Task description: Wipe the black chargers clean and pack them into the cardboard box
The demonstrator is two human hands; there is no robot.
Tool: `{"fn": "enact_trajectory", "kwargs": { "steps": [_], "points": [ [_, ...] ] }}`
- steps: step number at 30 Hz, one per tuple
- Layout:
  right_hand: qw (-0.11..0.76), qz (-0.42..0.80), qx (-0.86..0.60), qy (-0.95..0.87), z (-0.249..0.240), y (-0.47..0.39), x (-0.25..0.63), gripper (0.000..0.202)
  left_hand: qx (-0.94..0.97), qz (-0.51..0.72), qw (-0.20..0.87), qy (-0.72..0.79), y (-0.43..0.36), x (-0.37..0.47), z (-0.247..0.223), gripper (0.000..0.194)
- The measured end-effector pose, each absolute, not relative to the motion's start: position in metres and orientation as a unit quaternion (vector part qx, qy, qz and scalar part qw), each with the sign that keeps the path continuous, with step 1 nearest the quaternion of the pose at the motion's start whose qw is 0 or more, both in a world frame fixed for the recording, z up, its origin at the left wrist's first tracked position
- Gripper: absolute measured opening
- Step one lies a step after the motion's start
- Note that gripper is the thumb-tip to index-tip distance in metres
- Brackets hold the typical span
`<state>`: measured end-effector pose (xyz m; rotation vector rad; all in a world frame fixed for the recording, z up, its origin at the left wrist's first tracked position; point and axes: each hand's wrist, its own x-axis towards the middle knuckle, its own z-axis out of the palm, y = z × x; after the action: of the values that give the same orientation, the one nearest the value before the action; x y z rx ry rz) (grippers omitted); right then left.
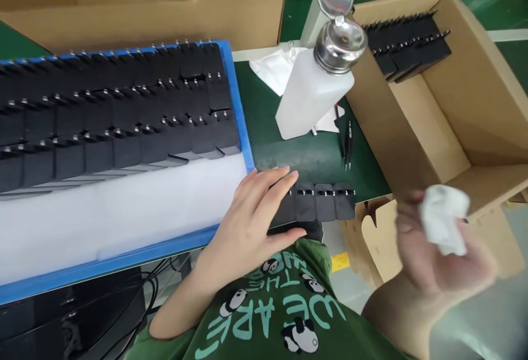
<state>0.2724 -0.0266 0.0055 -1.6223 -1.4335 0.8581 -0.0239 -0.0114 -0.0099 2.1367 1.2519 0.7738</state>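
My left hand [251,217] reaches over the table's near edge, its fingers stretched out and thumb apart. Its fingertips are beside a short row of black blocks with metal pins [325,203], covering the row's left end; I cannot tell whether they touch. My right hand [424,261], somewhat blurred, is raised to the right of the table with a crumpled white wipe [445,214] in its fingers. To the left, a blue-rimmed tray [241,112] with a white lining carries several rows of similar black blocks [124,112], pins up.
A white dispenser bottle [313,93] with its metal lid up stands mid-table. White wipes [272,68] and black tweezers [348,140] lie near it. An open cardboard box [412,129] at right holds black blocks; another box [165,21] stands behind the tray. Cables [150,288] hang below.
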Motion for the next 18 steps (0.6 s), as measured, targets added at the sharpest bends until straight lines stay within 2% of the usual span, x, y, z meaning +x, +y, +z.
{"fn": "enact_trajectory", "kwargs": {
  "steps": [1, 3, 9, 13, 15, 18],
  "points": [
    [0.431, 0.382, -0.656, -0.488, 0.001, -0.033, 0.27, 0.053, 0.794, 0.278, 0.27, 0.468, -0.01, -0.023, -0.011, 0.074],
    [0.443, 0.432, -0.667, -0.415, -0.006, -0.042, 0.262, 0.047, 0.796, 0.267, 0.259, 0.478, -0.009, -0.023, -0.013, 0.074],
    [0.507, 0.462, -0.596, -0.418, -0.011, -0.044, 0.247, 0.026, 0.797, 0.261, 0.234, 0.492, -0.009, -0.021, -0.02, 0.072],
    [0.535, 0.494, -0.551, -0.407, -0.008, -0.04, 0.24, 0.022, 0.806, 0.238, 0.222, 0.494, -0.01, -0.02, -0.02, 0.07],
    [0.537, 0.456, -0.56, -0.437, -0.009, -0.04, 0.237, 0.023, 0.809, 0.233, 0.215, 0.494, -0.009, -0.019, -0.02, 0.072],
    [0.525, 0.325, -0.6, -0.509, -0.018, -0.05, 0.242, 0.025, 0.818, 0.219, 0.215, 0.487, -0.008, -0.018, -0.02, 0.071]
  ]
}}
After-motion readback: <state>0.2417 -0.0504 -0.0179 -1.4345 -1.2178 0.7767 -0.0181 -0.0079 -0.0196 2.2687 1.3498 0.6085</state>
